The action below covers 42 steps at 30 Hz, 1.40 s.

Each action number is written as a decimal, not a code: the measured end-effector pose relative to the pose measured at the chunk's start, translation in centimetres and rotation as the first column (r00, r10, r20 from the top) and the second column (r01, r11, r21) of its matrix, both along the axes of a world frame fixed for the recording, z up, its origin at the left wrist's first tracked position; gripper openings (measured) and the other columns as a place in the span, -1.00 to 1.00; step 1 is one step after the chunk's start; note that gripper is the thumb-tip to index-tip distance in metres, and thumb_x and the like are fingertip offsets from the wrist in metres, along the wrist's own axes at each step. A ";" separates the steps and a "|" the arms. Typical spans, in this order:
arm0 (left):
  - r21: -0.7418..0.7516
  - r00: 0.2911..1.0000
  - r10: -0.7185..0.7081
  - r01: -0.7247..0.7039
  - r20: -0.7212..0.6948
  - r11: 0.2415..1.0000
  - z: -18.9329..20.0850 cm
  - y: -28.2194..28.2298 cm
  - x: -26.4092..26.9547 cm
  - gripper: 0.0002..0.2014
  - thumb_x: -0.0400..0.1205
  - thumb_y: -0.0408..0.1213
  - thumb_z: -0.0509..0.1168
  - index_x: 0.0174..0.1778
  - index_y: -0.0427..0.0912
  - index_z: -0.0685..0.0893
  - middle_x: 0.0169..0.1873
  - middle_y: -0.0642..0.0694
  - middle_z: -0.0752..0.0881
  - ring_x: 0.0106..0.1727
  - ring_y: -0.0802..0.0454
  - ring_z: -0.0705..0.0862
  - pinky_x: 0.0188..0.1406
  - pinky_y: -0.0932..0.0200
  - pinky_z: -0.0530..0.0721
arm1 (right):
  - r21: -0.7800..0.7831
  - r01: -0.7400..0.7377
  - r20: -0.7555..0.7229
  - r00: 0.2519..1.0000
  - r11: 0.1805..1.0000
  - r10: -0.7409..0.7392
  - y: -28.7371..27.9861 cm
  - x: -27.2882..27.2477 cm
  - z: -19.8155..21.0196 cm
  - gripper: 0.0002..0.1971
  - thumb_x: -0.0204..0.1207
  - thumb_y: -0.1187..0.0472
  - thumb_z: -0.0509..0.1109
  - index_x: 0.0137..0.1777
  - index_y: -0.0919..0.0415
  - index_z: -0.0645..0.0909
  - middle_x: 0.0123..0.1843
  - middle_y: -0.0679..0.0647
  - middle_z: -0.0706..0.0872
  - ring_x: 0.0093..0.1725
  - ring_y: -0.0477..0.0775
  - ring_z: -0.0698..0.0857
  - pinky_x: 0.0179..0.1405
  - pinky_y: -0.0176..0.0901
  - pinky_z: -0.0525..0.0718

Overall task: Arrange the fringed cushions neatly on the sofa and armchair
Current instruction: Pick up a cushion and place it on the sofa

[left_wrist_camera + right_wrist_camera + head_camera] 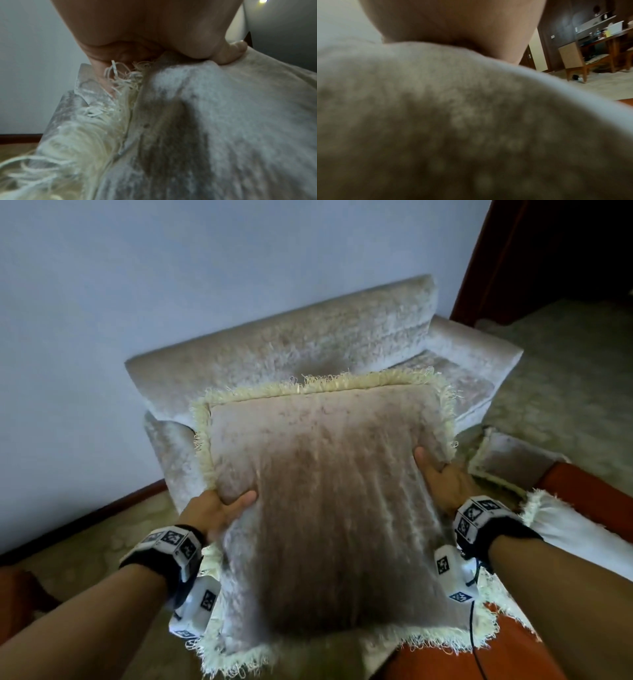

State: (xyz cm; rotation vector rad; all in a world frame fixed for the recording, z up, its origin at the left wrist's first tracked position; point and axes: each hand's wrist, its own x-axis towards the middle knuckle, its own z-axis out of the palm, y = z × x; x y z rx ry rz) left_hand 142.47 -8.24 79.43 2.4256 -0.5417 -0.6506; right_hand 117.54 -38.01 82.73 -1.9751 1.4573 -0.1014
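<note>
A large beige velvet cushion (329, 508) with a cream fringe is held up in front of me, above the seat of a beige armchair (291, 344). My left hand (219, 508) grips its left edge, thumb on the front face and fingers behind. My right hand (442, 474) grips the right edge the same way. The left wrist view shows the cushion (223, 121) and its fringe (118, 81) bunched under my left hand (154, 47). In the right wrist view the cushion (453, 121) fills most of the picture below my right hand (453, 27); its fingers are hidden.
A second fringed cushion (510, 463) lies on the carpet to the right of the armchair, and a white fringed one (575, 529) sits at the right edge. The wall (171, 268) stands behind the armchair. A dark doorway (548, 251) opens at the upper right.
</note>
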 end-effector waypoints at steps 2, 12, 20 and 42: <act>-0.031 0.999 0.029 -0.028 0.029 0.999 1.3 -0.8 0.9 0.19 0.07 0.78 0.11 0.33 -0.13 0.70 0.12 -0.17 0.81 0.14 -0.22 0.74 0.28 -0.15 0.67 | -0.001 -0.021 0.030 0.999 1.000 0.021 -1.1 1.5 0.7 0.21 0.28 -0.73 -0.16 0.43 0.33 0.62 0.35 0.40 0.69 0.26 0.41 0.67 0.21 0.10 0.58; 0.004 0.982 0.155 -0.157 0.108 0.988 4.4 -4.9 5.7 -0.33 0.50 0.35 0.32 0.14 -0.24 0.71 0.08 -0.31 0.78 0.01 -0.22 0.68 0.03 0.04 0.56 | -0.037 -0.095 0.054 0.994 0.995 0.097 -6.7 9.3 2.8 0.08 0.43 -0.62 -0.10 0.54 0.32 0.49 0.42 0.43 0.61 0.32 0.44 0.62 0.26 0.15 0.54; -0.026 0.984 0.156 -0.154 0.084 0.988 3.6 -4.1 11.2 -0.42 0.48 0.35 0.30 -0.05 -0.18 0.70 -0.04 -0.22 0.76 0.12 -0.28 0.72 0.11 0.01 0.59 | -0.070 -0.088 0.043 0.995 0.994 0.091 -6.0 15.3 2.2 0.12 0.37 -0.67 -0.13 0.47 0.32 0.54 0.35 0.43 0.64 0.24 0.42 0.64 0.11 0.11 0.53; -0.101 0.981 0.153 -0.142 0.117 0.985 5.6 -5.5 22.9 -0.36 0.39 0.46 0.22 -0.05 -0.10 0.63 -0.17 -0.18 0.72 -0.11 -0.20 0.65 0.06 -0.04 0.65 | -0.172 -0.141 0.081 0.984 0.975 0.157 -8.7 28.6 5.5 0.17 0.36 -0.66 -0.15 0.61 0.32 0.44 0.48 0.41 0.58 0.36 0.44 0.61 0.32 0.19 0.56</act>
